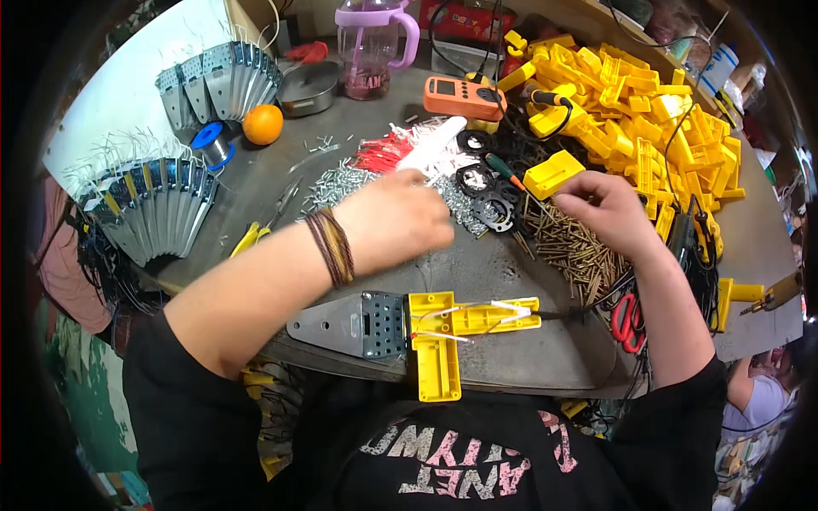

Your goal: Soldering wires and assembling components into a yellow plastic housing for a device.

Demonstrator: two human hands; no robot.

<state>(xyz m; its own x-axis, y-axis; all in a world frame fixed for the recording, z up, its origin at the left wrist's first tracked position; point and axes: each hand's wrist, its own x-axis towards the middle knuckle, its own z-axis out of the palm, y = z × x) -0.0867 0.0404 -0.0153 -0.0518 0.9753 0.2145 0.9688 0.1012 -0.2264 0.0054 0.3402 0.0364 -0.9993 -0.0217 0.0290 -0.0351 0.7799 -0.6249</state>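
My left hand [399, 217] reaches across the grey table [511, 349] with fingers curled over a pile of small silver screws [345, 180]; whether it holds any is hidden. My right hand [607, 209] hovers over a heap of brass screws [573, 247], fingers pinched as if on one small screw, too small to confirm. At the near edge lies a yellow plastic housing [447, 328] joined to a grey metal plate [358, 324], with white wires across it.
A big heap of yellow plastic parts [639, 102] fills the far right. An orange meter [464, 96], black rings [477, 183], red scissors [626, 319], an orange fruit [262, 124], a solder spool [213, 143], stacked metal plates [158, 209] and a purple jug [371, 43] surround the work area.
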